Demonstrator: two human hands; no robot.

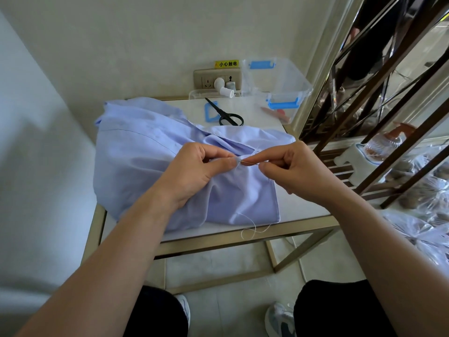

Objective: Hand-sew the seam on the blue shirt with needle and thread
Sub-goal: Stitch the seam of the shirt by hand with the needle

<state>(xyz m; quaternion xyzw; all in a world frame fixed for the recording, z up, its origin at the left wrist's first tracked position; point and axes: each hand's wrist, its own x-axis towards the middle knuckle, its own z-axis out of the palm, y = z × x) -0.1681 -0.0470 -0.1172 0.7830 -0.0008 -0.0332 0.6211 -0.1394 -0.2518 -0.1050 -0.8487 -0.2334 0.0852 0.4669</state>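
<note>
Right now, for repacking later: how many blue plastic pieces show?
3: one on the far end of the clear box, one on its near end, one loose on the table beside the scissors. The shirt may hide more.

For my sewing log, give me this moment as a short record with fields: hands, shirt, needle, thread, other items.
left hand: pinches a fold of the blue shirt
right hand: pinches the needle, tip at that fold
blue shirt: bunched on the table
thread: white tail loops over the table's front edge
scissors: black, lying behind the shirt
clear box: back right of table, blue latches
</note>
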